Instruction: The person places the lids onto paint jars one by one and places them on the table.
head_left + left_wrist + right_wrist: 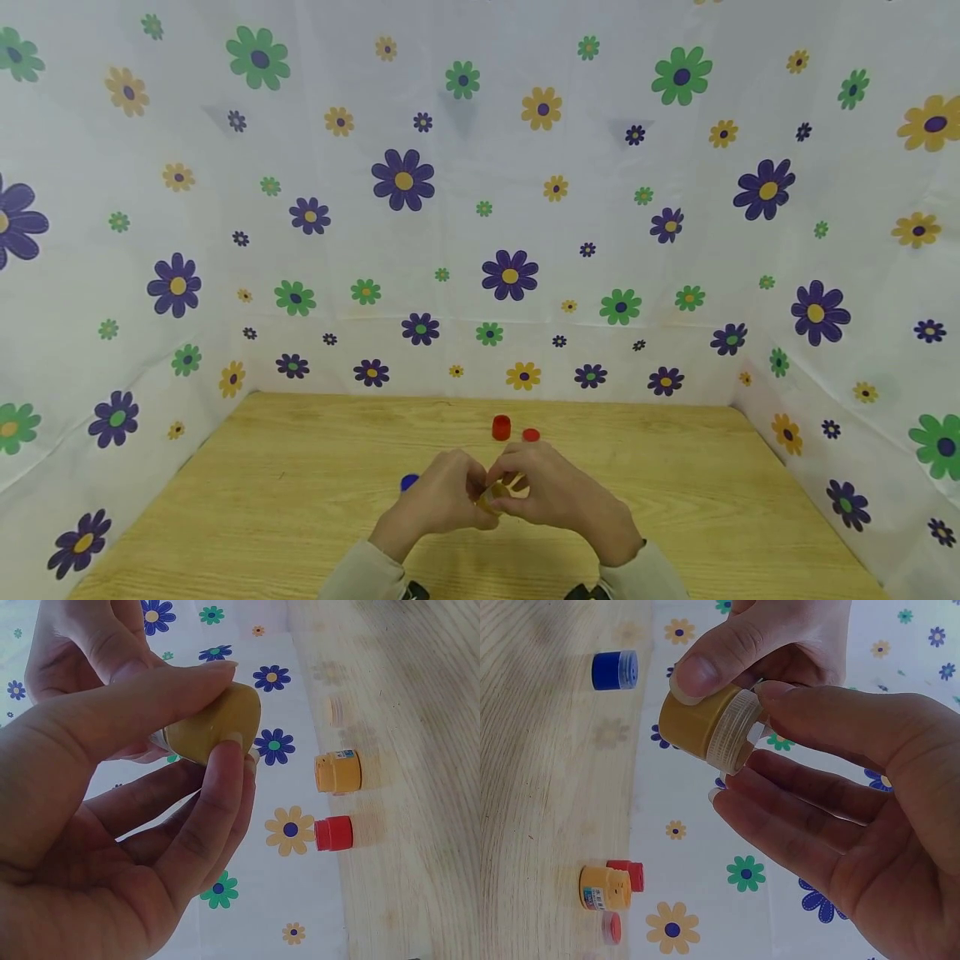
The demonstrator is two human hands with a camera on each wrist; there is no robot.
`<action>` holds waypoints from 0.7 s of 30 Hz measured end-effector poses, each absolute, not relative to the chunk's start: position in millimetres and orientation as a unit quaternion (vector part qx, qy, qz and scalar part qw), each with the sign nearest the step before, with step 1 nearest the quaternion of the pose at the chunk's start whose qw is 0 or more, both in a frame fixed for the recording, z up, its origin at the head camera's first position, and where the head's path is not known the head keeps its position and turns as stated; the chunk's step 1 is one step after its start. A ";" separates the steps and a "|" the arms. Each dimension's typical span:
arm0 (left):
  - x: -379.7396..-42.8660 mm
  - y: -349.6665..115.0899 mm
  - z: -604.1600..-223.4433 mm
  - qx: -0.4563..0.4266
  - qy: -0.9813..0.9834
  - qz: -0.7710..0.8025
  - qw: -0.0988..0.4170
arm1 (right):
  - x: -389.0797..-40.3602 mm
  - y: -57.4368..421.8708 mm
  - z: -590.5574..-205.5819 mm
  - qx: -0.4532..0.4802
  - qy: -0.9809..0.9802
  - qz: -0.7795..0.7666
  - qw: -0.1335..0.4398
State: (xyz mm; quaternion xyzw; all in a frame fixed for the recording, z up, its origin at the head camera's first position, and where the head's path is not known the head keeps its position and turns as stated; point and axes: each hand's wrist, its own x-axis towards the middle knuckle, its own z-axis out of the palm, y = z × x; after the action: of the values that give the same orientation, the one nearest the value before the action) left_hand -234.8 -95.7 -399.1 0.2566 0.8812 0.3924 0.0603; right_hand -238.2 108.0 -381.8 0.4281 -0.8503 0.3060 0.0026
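Observation:
A small ochre-yellow paint jar [694,720] with a clear ridged lid [733,733] is held in the air between both hands. My left hand [450,493] grips the jar's body, thumb on one side and fingertips on the other, as the left wrist view shows. At the lid end, my right hand [551,492] pinches the clear lid between thumb and forefinger, its other fingers extended alongside. In the head view the hands cover most of the jar.
On the wooden table [300,442] stand a red jar [501,427] with a red lid [531,435] beside it, a yellow-orange jar [604,889], hidden in the head view, and a blue jar [615,670] with a clear lid. Flowered white cloth [465,233] surrounds the table's back and sides.

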 end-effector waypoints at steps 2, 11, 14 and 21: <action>-234.8 -95.7 -399.3 0.257 0.882 0.391 0.061 | -237.9 108.1 -382.1 0.429 -0.850 0.306 0.002; -234.9 -95.4 -397.5 0.254 0.883 0.389 0.060 | -239.1 107.8 -381.9 0.431 -0.852 0.298 0.008; -234.6 -95.5 -397.0 0.251 0.883 0.390 0.064 | -239.6 107.4 -382.0 0.428 -0.852 0.301 0.004; -235.2 -96.6 -398.7 0.251 0.883 0.392 0.066 | -238.7 106.7 -381.6 0.425 -0.853 0.302 -0.003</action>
State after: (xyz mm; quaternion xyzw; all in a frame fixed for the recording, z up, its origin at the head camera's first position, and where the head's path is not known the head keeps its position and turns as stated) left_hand -235.2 -96.6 -398.7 0.2506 0.8826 0.3922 0.0662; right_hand -238.7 106.7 -381.6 0.4249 -0.8534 0.3020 -0.0035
